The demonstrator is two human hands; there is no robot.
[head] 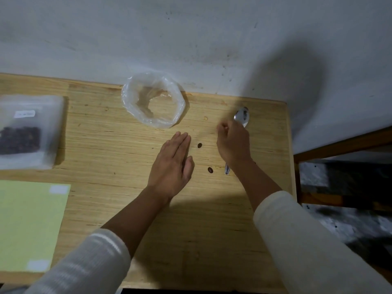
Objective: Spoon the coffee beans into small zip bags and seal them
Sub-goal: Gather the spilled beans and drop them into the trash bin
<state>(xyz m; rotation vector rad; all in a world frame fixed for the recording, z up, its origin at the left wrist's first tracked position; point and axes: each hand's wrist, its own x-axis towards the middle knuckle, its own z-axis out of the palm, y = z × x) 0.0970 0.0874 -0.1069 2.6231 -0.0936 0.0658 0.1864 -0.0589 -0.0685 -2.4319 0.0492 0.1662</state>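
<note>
Nearest the person, two pale sleeves reach out over the wooden table [212, 240]. The left hand [172, 164] lies flat on the wood, fingers straight and together, holding nothing, its edge turned toward two stray coffee beans: one [210, 170] just beside the thumb, the other [199, 145] a little further on, near the fingertips. The right hand [233, 145] is over the spoon [241, 116], fingers curled; the bowl sticks out beyond the knuckles and the handle tip shows below the wrist, but whether the fingers really clamp the handle I cannot tell.

This looks like tidying-up between fills: loose beans to gather. The next move, I'd guess, calls for sweeping both beans together with the flat hand, then lifting them by spoon or fingertips without flicking them off the edge.

Off to the left lie a pale green sheet [31, 225] and, beyond it, a frosted zip bag [29, 132] with dark beans inside. Furthest back, by the wall, a crumpled clear plastic bag [153, 101] stands open-mouthed, apparently empty.
</note>
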